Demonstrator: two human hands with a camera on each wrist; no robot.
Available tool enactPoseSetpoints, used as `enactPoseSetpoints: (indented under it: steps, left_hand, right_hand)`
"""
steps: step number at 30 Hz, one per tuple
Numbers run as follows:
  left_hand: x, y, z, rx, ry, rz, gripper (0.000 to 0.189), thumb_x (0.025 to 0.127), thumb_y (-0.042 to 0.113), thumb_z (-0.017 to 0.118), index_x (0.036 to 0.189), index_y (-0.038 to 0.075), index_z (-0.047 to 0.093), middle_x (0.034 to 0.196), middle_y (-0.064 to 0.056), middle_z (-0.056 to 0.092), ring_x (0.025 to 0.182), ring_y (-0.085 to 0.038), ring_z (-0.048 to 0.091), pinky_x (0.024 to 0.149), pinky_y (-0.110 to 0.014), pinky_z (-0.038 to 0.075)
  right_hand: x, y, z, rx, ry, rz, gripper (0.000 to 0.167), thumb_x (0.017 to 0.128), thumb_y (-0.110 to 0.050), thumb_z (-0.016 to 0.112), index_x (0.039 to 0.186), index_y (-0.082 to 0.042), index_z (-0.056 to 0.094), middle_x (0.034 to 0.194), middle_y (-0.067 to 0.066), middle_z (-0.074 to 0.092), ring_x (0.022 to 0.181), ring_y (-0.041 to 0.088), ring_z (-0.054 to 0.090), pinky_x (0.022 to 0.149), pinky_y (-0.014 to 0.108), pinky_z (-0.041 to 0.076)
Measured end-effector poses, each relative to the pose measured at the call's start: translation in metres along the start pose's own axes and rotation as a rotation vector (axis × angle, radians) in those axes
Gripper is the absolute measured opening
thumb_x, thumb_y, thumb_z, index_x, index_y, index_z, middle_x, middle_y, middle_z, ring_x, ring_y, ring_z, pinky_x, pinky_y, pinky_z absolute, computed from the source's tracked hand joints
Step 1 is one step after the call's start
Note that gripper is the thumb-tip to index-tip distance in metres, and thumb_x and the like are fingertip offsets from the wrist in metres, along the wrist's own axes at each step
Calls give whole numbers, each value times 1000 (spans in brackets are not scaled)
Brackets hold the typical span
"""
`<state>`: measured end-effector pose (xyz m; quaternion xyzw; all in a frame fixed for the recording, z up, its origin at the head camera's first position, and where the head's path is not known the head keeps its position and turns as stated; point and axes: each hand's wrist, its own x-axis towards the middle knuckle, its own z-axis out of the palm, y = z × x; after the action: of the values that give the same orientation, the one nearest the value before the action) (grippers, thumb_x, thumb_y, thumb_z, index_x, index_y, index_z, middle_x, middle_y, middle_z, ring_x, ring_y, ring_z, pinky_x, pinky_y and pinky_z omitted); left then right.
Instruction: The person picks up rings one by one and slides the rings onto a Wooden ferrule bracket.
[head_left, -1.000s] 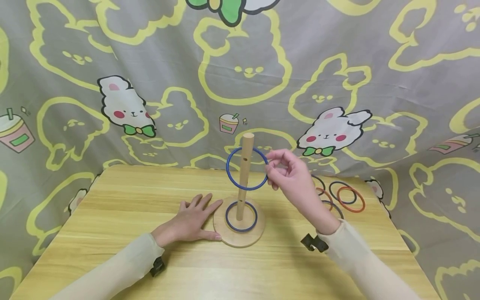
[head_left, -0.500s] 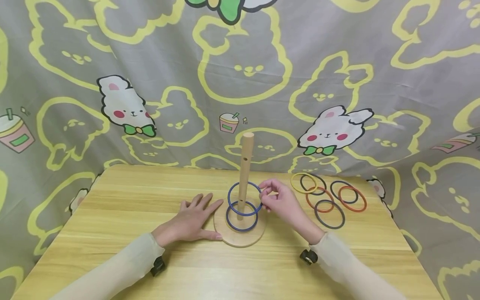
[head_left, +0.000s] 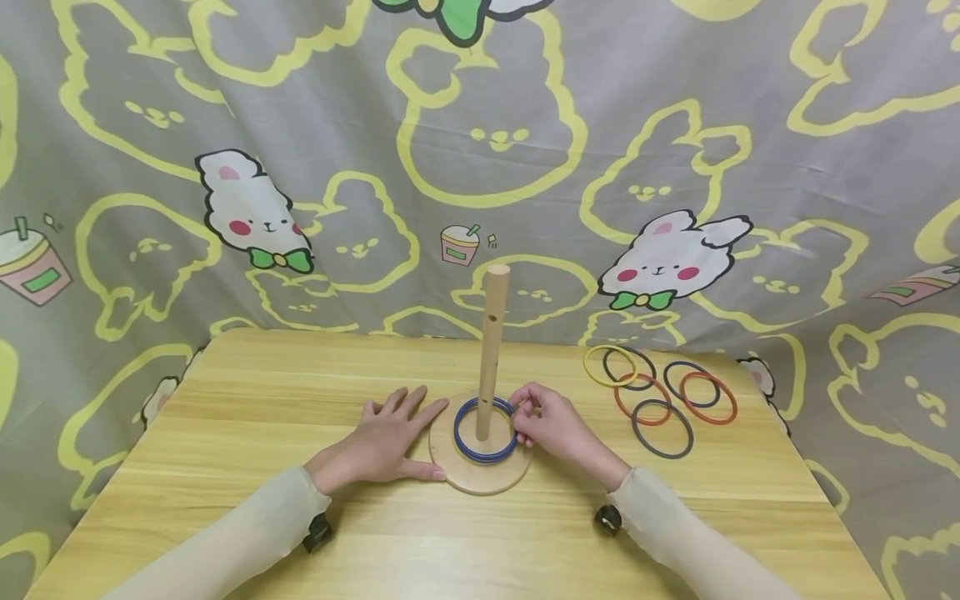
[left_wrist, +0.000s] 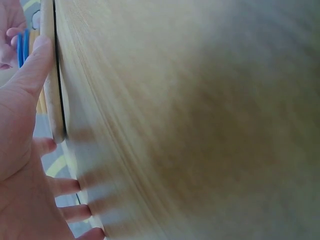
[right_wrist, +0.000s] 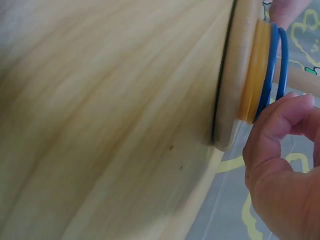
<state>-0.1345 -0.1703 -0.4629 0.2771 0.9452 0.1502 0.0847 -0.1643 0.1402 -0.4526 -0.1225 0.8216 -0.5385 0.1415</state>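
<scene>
While the right hand (head_left: 551, 429) pinches the upper blue ring (right_wrist: 285, 60) around the wooden peg (head_left: 491, 350), just above another blue ring (right_wrist: 272, 55), the left hand (head_left: 382, 437) lies spread against the round base (head_left: 480, 479); a sideways tug on release could drag both rings (they sit close) askew.

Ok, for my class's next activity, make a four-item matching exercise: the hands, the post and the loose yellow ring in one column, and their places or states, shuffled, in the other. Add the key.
Column 1
1. left hand
2. loose yellow ring
3. right hand
4. wooden post

Column 2
A. rising upright from the round base
B. holding the upper blue ring
C. touching the edge of the round base
D. overlapping a dark ring on the table

Pairs: 1-C, 2-D, 3-B, 4-A
</scene>
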Motion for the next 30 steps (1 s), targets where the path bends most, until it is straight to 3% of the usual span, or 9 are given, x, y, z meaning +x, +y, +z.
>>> enactPoseSetpoints:
  steps: [7, 14, 18, 23, 30]
  left_hand:
    - [0, 0, 0, 6, 16, 19, 109, 91, 76, 73, 171, 12, 36, 170, -33, 30, 151, -61, 32, 101, -86, 31]
    - [0, -5, 6, -3, 52, 34, 111, 90, 81, 70, 171, 14, 37, 170, -33, 31, 150, -61, 32, 100, -86, 32]
    - [0, -6, 8, -2, 51, 34, 111, 90, 82, 69, 172, 14, 35, 170, -33, 30, 150, -61, 32, 99, -86, 32]
    - [-1, -1, 0, -6, 18, 17, 109, 91, 76, 74, 172, 13, 36, 170, -33, 29, 151, -61, 31, 101, -85, 31]
    - [0, -2, 1, -26, 36, 38, 110, 91, 75, 74, 170, 10, 36, 169, -35, 30, 150, -63, 31, 100, -88, 29]
  right_hand:
    - [-2, 3, 1, -76, 15, -7, 16, 98, 5, 67, 114, 2, 70, 84, 7, 65, 66, 19, 66, 59, 28, 56]
    - [-17, 10, -14, -140, 65, -63, 17, 97, -3, 73, 115, -2, 74, 95, 3, 68, 80, 17, 64, 68, 26, 52]
    - [-32, 20, -33, -116, 136, -93, 18, 99, -1, 74, 116, 0, 74, 98, 6, 69, 81, 20, 64, 69, 26, 53]
    - [-48, 35, -66, -166, 228, -122, 15, 102, -5, 74, 117, -2, 74, 100, 7, 70, 84, 19, 65, 73, 27, 53]
    - [-79, 63, -121, -374, 388, -124, 15, 104, -9, 74, 118, -3, 74, 103, 7, 74, 87, 11, 65, 74, 22, 52]
